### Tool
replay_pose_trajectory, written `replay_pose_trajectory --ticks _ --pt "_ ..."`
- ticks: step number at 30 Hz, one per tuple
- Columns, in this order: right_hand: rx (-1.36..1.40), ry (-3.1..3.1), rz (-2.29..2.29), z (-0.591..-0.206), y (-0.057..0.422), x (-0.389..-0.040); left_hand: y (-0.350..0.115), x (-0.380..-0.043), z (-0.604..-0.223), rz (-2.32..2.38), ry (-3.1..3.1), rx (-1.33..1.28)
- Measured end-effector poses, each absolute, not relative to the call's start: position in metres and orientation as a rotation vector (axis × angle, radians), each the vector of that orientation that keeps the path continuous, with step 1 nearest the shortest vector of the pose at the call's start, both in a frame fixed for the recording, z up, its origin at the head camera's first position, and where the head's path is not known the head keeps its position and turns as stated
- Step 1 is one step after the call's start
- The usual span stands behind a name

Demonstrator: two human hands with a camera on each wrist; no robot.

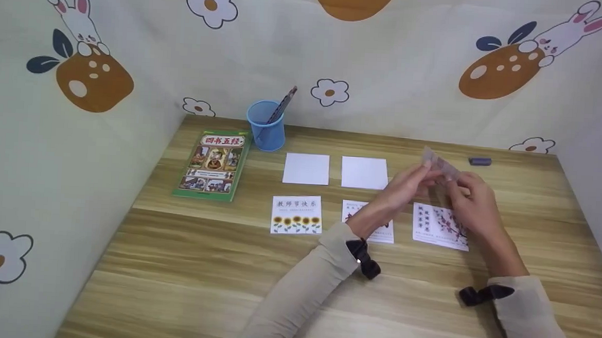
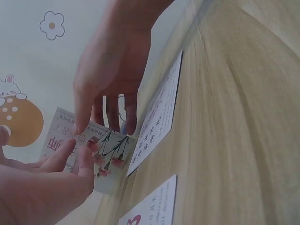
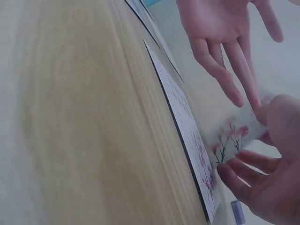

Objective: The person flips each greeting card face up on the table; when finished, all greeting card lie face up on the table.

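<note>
Between both hands, raised above the table, is a small card (image 1: 443,166) printed with pink carnations and red characters, its flowers showing in the left wrist view. My right hand (image 1: 472,201) pinches the card, thumb on one face and fingers behind the other. My left hand (image 1: 408,182) touches the card's other end; in the right wrist view its fingers (image 3: 241,65) are straight and its thumb stands apart. Below the right hand lies a blossom-branch card (image 1: 437,227). A card with red print (image 1: 380,234) is partly hidden by the left forearm.
A sunflower card (image 1: 297,215) lies left of these. Behind are two white squares (image 1: 306,169), face blank. A blue mesh cup (image 1: 267,128) with pencils and a green-edged book (image 1: 213,167) stand at the back left. A small purple block (image 1: 480,161) lies back right.
</note>
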State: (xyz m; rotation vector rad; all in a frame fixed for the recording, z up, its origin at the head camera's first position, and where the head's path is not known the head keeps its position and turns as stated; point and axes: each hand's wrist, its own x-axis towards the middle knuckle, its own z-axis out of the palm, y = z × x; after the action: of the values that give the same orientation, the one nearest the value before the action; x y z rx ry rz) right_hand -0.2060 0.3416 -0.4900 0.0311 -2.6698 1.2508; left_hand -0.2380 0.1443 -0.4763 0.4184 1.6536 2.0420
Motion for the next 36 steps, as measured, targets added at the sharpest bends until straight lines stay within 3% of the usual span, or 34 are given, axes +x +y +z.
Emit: replay_pose_trajectory --ticks 4,9,17,28,36 --pt "-0.022 -2.640 1.318 -0.491 0.343 -0.205 0.146 -0.234 -0.478 1.893 1.842 0.468" --pt "-0.060 -2.701 1.262 -0.493 0.345 -0.207 0.145 -0.230 -0.482 1.812 1.961 0.350" --pt "0.090 -2.967 1.003 -0.492 0.354 -0.209 0.142 -0.229 -0.482 1.717 2.042 0.274" --pt "0.152 -3.050 0.862 -0.491 0.350 -0.208 0.139 -0.226 -0.476 1.063 2.494 0.774" --pt "0.117 -3.049 0.881 -0.493 0.350 -0.206 0.103 -0.222 -0.463 1.128 2.393 0.834"
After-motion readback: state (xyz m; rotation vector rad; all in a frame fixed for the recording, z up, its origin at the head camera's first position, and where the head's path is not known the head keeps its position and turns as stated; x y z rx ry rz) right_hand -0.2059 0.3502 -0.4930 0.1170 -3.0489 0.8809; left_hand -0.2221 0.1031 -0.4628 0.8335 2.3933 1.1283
